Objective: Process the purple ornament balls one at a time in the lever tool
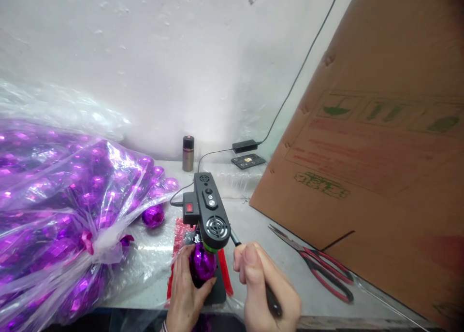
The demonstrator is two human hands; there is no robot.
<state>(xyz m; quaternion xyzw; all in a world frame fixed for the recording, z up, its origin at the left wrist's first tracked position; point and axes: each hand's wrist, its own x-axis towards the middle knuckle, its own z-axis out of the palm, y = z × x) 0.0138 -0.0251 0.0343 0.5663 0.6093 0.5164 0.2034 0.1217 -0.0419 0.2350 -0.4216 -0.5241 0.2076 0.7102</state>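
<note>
- The left hand (185,287) holds a shiny purple ball (203,264); its grip is closed around it, with the fingers on the left side and the thumb at the lower right.
- This ball is directly below the front end of a black machine (213,204), just under a green ring (210,248). I cannot tell whether the ball and the ring are touching.
- The right hand (266,284) is clamped on the black handle (274,303) of a lever, whose metal rod (235,237) goes toward the right side of the machine.
- A red switch (189,207) is on the small black block at the left side of the machine.
- The machine stands on the worktop (250,218), and a red sheet (225,273) shows beside its base.
- On the left there is a big clear bag (58,211) full of similar purple balls, gathered at its neck. One more ball (153,216) lies near this neck.
- Behind the machine there are an upright small bottle (188,155), a black adapter (245,146) with a cable (308,56), and a dark phone (248,161).
- On the right, scissors (303,250) with red and black handles lie near a cardboard box (380,148), which leans at a slant.
</note>
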